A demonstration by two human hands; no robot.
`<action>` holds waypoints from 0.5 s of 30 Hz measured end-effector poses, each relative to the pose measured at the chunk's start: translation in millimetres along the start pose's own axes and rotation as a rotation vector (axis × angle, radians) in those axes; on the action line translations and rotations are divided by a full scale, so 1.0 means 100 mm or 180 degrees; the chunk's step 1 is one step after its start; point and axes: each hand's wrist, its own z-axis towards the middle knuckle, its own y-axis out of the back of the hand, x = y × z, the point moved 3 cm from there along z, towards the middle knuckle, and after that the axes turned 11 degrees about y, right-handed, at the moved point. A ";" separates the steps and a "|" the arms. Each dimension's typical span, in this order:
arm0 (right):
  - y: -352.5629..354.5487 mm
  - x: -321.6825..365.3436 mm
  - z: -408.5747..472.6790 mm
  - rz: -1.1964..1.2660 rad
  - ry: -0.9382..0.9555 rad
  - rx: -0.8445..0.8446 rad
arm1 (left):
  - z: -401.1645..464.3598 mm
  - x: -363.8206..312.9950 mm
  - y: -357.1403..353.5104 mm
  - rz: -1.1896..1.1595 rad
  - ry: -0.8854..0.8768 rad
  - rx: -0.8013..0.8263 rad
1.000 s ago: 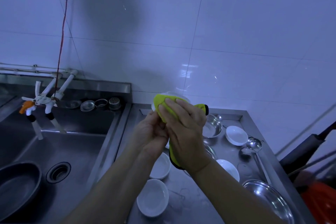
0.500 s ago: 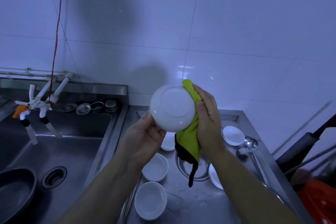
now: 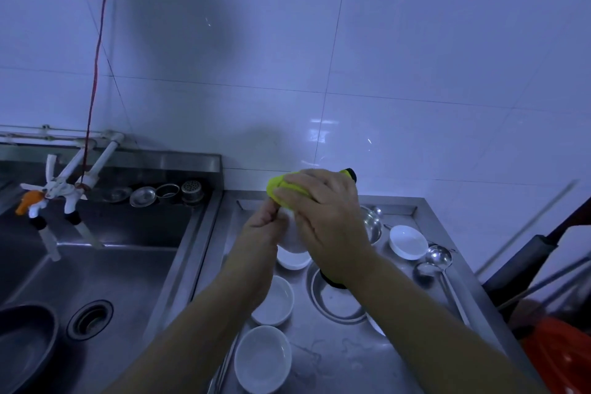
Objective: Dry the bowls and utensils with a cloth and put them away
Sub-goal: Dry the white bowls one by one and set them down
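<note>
Your left hand [image 3: 260,227] grips white bowl [image 3: 292,238], held up over bench [image 3: 339,358]. Your right hand [image 3: 326,217] presses yellow cloth [image 3: 281,184] on bowl, fingers curled round it. Hands close together. More white bowls [image 3: 262,358] and ladle [image 3: 438,257] sit on bench below. Sink [image 3: 105,275] to left.

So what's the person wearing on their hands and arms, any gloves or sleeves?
No gloves: the left hand and the right hand are both bare. Both forearms are uncovered as far as the picture's lower edge, with no sleeve showing. No watch, ring or wristband is visible.
</note>
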 end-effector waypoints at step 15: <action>-0.02 -0.25 -0.33 0.0295 -0.1442 -0.0822 | 0.20 -0.02 0.10 -0.1470 0.0701 0.0077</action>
